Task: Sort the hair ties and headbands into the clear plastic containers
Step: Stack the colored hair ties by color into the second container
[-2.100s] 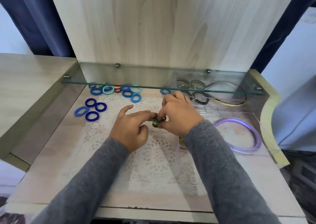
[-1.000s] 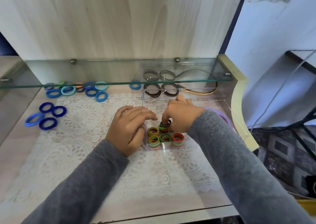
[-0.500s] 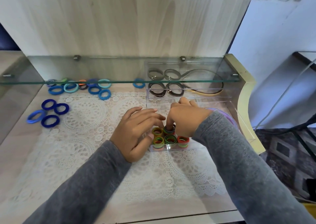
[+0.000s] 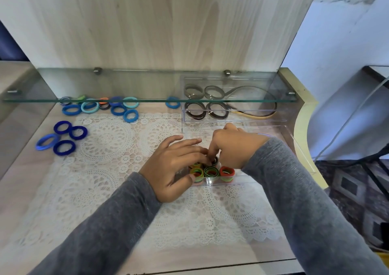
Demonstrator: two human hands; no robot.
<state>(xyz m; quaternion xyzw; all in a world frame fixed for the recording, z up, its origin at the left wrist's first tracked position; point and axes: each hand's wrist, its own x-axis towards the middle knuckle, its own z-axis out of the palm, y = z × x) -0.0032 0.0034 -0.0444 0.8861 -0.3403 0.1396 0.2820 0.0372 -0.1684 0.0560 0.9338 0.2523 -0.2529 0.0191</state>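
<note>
Several stacks of small multicoloured fabric hair ties (image 4: 211, 171) crowd the near end of the clear plastic container (image 4: 221, 183). Your right hand (image 4: 235, 150) pinches a dark striped hair tie (image 4: 215, 160) onto one — press straight down (gently), your left hand (image 4: 172, 167), fingers flat, steadying neighbours.

Headroom at the back of the bench (image 4: 25, 180) is capped by the glass shelf (image 4: 147, 100), so the light blue hair ties (image 4: 117, 107) and the rear container (image 4: 231, 119) under it are only open to a low reach from the front. Everything behind is closed off by the wood panel (image 4: 157, 33). The middle right is taken up by the left hand (image 4: 172, 167) and right hand (image 4: 235, 148), crowded over the small box (image 4: 212, 182) of coloured hair ties (image 4: 227, 172). The far right is blocked by the bigger clear container (image 4: 303, 148) and the raised edge (image 4: 303, 110). Loads of open lace mat (image 4: 105, 140) can be found at the front and left, broken only by the dark blue hair ties (image 4: 63, 138).
</note>
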